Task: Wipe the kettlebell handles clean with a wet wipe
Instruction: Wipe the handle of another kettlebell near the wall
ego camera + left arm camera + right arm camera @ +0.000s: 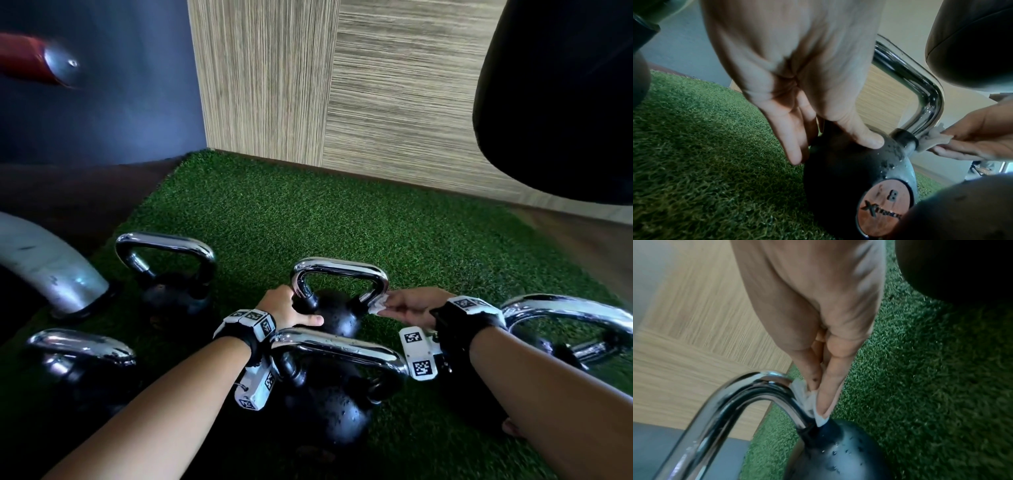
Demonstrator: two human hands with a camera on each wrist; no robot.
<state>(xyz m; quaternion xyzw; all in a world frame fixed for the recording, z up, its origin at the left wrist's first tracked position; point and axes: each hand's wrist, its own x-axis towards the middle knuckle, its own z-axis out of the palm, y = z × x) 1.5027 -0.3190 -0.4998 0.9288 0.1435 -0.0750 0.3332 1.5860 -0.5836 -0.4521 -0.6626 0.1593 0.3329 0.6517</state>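
Observation:
A black kettlebell (pixel 334 317) with a chrome handle (pixel 339 267) stands on green turf, water drops on its ball (pixel 849 170). My left hand (pixel 291 308) rests on the ball's left shoulder, thumb on top and fingers (pixel 791 142) lying straight down its side. My right hand (pixel 407 308) pinches a crumpled white wet wipe (pixel 378 306) between thumb and fingers (pixel 828 386). It presses the wipe (pixel 812 404) against the handle's right leg, just above where that leg joins the ball. In the left wrist view the wipe (pixel 935 139) touches the same leg.
Several more chrome-handled kettlebells surround it: back left (pixel 171 274), front left (pixel 82 359), front centre (pixel 332 377) and right (pixel 565 329). A grey metal tube (pixel 44 270) meets the floor at left. A black hanging bag (pixel 561 102) looms upper right before a wood-grain wall (pixel 376 102).

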